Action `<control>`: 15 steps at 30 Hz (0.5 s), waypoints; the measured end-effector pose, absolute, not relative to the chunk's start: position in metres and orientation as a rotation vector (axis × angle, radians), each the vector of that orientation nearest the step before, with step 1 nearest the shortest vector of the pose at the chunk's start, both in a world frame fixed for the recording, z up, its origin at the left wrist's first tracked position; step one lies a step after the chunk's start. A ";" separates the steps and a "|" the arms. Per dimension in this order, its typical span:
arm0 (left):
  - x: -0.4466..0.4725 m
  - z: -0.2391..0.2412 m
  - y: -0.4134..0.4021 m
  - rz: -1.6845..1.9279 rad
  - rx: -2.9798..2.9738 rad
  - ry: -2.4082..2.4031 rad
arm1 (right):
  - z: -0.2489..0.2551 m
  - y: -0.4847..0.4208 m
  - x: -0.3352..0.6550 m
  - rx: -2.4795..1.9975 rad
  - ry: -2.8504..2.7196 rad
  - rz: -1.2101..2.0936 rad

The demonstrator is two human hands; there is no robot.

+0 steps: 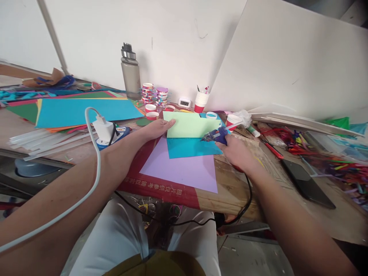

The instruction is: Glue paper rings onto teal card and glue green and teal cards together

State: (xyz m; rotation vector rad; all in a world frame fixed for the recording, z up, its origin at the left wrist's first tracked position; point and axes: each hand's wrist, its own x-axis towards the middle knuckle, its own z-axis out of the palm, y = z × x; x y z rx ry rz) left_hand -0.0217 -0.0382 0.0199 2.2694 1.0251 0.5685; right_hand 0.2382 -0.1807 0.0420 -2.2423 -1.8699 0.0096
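My left hand [159,128] pinches the left edge of a pale green sheet of paper [191,125], thumb on its face. The sheet stands tilted up above a blue sheet [189,148], whose upper part it hides. Below both, a lilac sheet [184,170] lies on a red and brown cardboard [161,188]. My right hand [232,150] is wrapped round a dark blue hot glue gun [215,136] with a white glue stick out of its back. The gun's nozzle points left, close to the lower edge of the green sheet and over the blue one.
Coloured paper [89,111] and white glue sticks [54,140] lie left, near a charger [104,128] with a cable crossing my left arm. A bottle [130,73], cups [200,102] and a small clock [184,102] stand behind. A phone [306,184] and red cutter [273,150] lie right.
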 end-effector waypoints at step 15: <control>-0.023 0.017 -0.037 0.561 2.213 1.061 | 0.044 -0.176 0.223 -2.232 -1.918 0.001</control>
